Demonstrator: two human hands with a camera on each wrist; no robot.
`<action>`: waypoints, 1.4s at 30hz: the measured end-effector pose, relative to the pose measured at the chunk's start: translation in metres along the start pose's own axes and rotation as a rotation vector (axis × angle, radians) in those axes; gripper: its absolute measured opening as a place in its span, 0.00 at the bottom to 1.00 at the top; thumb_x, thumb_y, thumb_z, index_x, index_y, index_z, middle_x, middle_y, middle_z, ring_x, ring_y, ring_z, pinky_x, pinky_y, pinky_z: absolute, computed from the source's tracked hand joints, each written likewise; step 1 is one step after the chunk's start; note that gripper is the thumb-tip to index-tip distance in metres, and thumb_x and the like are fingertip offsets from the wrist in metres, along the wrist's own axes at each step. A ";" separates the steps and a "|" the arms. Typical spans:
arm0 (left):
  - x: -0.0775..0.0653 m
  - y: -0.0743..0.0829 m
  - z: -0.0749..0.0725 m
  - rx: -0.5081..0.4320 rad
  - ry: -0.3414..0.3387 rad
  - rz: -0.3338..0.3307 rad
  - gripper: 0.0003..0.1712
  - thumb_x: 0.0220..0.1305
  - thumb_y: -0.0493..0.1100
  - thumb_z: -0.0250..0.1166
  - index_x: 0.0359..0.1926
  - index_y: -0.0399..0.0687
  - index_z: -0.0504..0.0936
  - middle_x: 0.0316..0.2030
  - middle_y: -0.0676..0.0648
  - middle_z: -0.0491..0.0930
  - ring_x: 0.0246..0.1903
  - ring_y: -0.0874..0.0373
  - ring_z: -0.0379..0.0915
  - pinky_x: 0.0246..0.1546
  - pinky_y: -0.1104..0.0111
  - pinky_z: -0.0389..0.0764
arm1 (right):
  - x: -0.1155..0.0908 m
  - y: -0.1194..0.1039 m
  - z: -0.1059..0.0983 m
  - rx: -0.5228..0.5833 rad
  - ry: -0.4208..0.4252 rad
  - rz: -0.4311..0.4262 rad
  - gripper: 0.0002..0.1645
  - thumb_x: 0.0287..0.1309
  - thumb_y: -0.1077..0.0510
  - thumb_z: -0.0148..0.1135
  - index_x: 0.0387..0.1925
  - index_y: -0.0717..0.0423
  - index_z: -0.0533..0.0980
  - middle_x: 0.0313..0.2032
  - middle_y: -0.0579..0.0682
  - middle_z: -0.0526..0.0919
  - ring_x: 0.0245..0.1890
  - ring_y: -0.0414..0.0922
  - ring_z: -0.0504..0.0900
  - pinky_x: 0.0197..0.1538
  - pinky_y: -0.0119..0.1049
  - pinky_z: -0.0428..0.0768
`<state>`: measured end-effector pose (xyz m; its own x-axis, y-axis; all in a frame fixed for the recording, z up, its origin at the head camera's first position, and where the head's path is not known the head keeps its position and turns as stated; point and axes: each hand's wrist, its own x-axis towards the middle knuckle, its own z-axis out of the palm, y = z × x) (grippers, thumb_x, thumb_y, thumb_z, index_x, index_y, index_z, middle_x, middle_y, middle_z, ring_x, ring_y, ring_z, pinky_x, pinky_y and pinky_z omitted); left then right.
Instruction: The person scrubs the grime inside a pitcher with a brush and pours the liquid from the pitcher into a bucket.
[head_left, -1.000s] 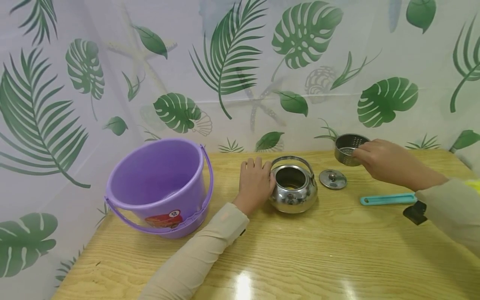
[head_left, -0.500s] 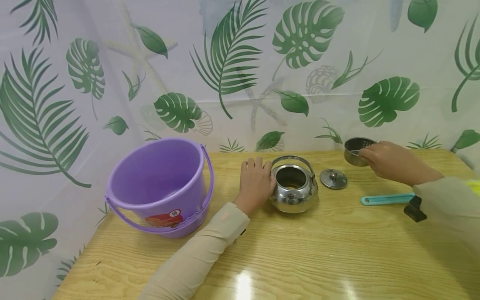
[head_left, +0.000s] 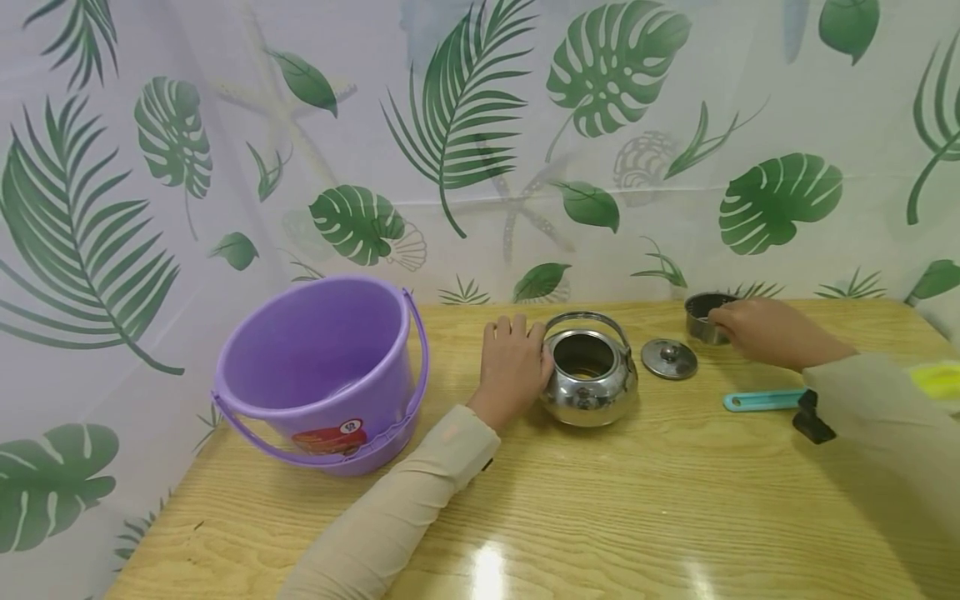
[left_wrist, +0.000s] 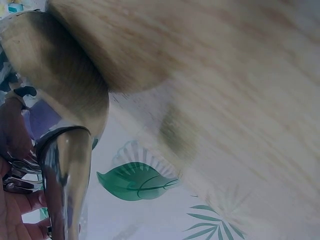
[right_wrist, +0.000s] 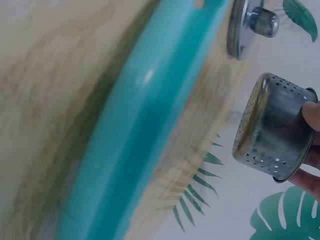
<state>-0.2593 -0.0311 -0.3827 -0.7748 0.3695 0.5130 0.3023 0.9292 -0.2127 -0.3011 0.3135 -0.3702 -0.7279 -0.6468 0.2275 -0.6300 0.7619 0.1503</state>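
My left hand grips the left side of a shiny steel kettle, which stands uncovered with its handle raised. In the left wrist view, thumb and fingers lie about the kettle's spout. A small perforated steel strainer cup is at the table's back right, its rim pinched by my right hand. The right wrist view shows the strainer's holed base and side; whether it touches the table I cannot tell. Between kettle and strainer lies the knobbed steel lid.
A purple bucket with its handle hanging down stands left of the kettle. A teal handle with a hole at its end lies under the right forearm, partly hidden. A leaf-print cloth hangs behind the wooden table.
The strainer has moved right, then down toward the tabletop in my right hand, and has levelled out. The left hand and kettle stay in place.
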 end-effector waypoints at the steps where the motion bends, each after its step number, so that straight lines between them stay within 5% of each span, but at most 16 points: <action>1: 0.000 0.000 0.000 0.000 0.002 0.000 0.11 0.65 0.51 0.51 0.37 0.52 0.75 0.37 0.49 0.75 0.38 0.53 0.69 0.43 0.63 0.68 | 0.001 0.000 0.001 -0.004 -0.013 0.005 0.04 0.54 0.68 0.57 0.28 0.58 0.75 0.18 0.45 0.73 0.18 0.38 0.68 0.25 0.37 0.70; 23: -0.001 0.000 0.001 0.015 0.025 0.005 0.10 0.64 0.51 0.52 0.36 0.52 0.75 0.36 0.50 0.75 0.37 0.54 0.69 0.42 0.64 0.69 | 0.008 0.011 0.010 0.010 -0.187 0.081 0.03 0.57 0.67 0.56 0.31 0.60 0.76 0.22 0.50 0.78 0.21 0.43 0.76 0.26 0.41 0.72; 42: 0.000 0.000 0.001 0.018 0.000 -0.001 0.11 0.65 0.52 0.51 0.38 0.53 0.75 0.37 0.50 0.75 0.38 0.54 0.69 0.43 0.63 0.69 | -0.001 0.016 0.018 0.041 -0.176 0.062 0.04 0.56 0.67 0.58 0.31 0.58 0.78 0.21 0.47 0.79 0.19 0.38 0.74 0.25 0.36 0.72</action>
<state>-0.2597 -0.0308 -0.3833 -0.7751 0.3683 0.5135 0.2915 0.9294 -0.2266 -0.3149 0.3259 -0.3855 -0.7993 -0.5976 0.0632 -0.5906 0.8006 0.1012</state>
